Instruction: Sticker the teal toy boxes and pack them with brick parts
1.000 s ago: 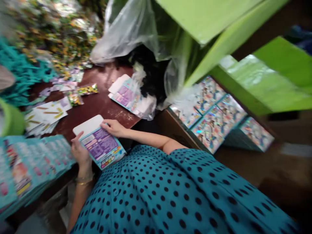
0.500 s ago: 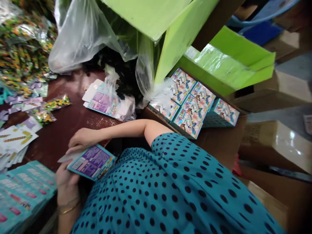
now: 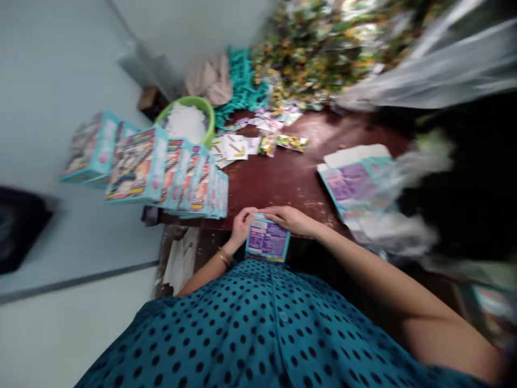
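Both my hands hold a small teal box with a purple printed panel (image 3: 266, 240) at the near edge of a dark red table (image 3: 283, 178). My left hand (image 3: 241, 225) grips the box's left side, its fingers curled over the top. My right hand (image 3: 291, 220) lies closed over the top right corner. The box stands almost upright against my teal dotted dress (image 3: 258, 328).
A stack of flat teal cartons (image 3: 177, 175) lies at the table's left edge. A green bowl (image 3: 188, 113) sits behind it. More flat cartons (image 3: 355, 180) lie to the right, beside a clear plastic bag (image 3: 436, 70). A heap of coloured packets (image 3: 319, 48) fills the far side.
The view has swung left, away from the green boxes. The carton in my hands has gone from a tilted flat sheet to a smaller upright box, with both hands now at its top.
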Demonstrator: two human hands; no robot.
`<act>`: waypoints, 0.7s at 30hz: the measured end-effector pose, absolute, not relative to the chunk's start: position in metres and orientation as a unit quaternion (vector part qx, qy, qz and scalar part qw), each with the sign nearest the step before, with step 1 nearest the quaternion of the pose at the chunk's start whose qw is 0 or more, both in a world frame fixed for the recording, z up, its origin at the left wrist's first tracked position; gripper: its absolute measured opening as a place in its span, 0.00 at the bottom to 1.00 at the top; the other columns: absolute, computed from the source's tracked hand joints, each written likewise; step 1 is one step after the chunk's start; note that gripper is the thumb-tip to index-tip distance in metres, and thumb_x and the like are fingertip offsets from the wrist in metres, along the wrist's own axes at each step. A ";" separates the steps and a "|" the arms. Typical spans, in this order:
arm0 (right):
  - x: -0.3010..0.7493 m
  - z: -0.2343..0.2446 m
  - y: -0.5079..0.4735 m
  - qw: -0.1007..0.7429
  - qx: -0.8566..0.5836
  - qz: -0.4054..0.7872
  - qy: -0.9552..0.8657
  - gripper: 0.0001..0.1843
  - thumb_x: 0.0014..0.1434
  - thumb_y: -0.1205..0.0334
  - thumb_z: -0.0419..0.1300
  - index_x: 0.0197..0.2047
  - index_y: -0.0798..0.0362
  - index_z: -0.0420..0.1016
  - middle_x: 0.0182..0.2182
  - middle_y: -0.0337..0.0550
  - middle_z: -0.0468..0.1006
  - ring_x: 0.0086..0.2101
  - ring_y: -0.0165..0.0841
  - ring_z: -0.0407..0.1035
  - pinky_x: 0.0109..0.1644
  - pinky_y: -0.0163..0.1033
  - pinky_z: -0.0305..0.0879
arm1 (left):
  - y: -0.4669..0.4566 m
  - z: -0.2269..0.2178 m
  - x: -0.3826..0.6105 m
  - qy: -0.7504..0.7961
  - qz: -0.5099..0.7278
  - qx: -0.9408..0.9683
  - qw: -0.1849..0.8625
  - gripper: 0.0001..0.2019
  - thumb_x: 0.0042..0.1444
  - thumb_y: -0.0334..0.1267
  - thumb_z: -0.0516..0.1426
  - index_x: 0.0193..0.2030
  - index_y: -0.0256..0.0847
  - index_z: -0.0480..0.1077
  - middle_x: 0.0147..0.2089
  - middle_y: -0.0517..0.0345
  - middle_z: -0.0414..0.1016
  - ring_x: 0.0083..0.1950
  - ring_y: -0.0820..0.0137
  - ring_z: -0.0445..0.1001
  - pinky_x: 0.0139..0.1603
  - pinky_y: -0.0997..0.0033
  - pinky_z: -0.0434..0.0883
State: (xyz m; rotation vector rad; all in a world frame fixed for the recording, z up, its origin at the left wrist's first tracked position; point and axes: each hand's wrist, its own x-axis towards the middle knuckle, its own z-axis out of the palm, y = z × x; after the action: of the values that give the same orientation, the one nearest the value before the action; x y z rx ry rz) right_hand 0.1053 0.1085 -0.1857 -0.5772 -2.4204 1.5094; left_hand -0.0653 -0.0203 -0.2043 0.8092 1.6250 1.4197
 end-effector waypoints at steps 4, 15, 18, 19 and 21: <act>0.157 -0.221 0.083 0.173 -0.357 0.552 -0.734 0.19 0.62 0.46 0.60 0.48 0.45 0.86 0.49 0.47 0.85 0.52 0.46 0.79 0.63 0.52 0.71 | -0.027 -0.223 -0.046 0.637 0.550 0.344 0.417 0.14 0.62 0.50 0.59 0.44 0.42 0.79 0.48 0.48 0.81 0.51 0.60 0.76 0.58 0.58 0.70; 0.118 -0.200 0.083 0.266 -0.308 0.611 -0.679 0.17 0.67 0.53 0.60 0.49 0.53 0.84 0.49 0.45 0.85 0.51 0.35 0.78 0.58 0.38 0.69 | -0.022 -0.196 -0.067 0.662 0.562 0.411 0.277 0.10 0.65 0.42 0.53 0.38 0.39 0.71 0.52 0.51 0.78 0.60 0.65 0.72 0.67 0.59 0.63; 0.127 -0.225 0.096 0.307 -0.291 0.587 -0.690 0.14 0.66 0.59 0.63 0.51 0.56 0.82 0.53 0.45 0.83 0.53 0.30 0.75 0.60 0.30 0.63 | -0.004 -0.220 -0.072 0.655 0.557 0.447 0.244 0.06 0.59 0.39 0.58 0.41 0.41 0.73 0.48 0.59 0.80 0.56 0.63 0.76 0.66 0.57 0.67; 0.128 -0.233 0.097 0.316 -0.290 0.571 -0.700 0.13 0.67 0.59 0.62 0.51 0.56 0.81 0.53 0.46 0.82 0.54 0.30 0.74 0.60 0.29 0.62 | -0.001 -0.227 -0.074 0.657 0.547 0.455 0.249 0.06 0.57 0.38 0.60 0.41 0.43 0.74 0.47 0.62 0.80 0.55 0.61 0.77 0.64 0.56 0.68; 0.126 -0.242 0.091 0.320 -0.293 0.537 -0.724 0.12 0.68 0.59 0.61 0.50 0.56 0.81 0.53 0.47 0.82 0.54 0.30 0.73 0.60 0.29 0.61 | -0.003 -0.236 -0.075 0.658 0.521 0.476 0.263 0.05 0.56 0.38 0.60 0.39 0.47 0.73 0.46 0.66 0.80 0.55 0.60 0.77 0.63 0.54 0.70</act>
State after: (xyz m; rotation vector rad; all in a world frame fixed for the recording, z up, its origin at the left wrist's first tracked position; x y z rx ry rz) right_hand 0.1258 0.0907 -0.2425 -0.7695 -1.9023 1.4113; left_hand -0.0754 -0.0026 -0.2363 1.2883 1.7803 1.4084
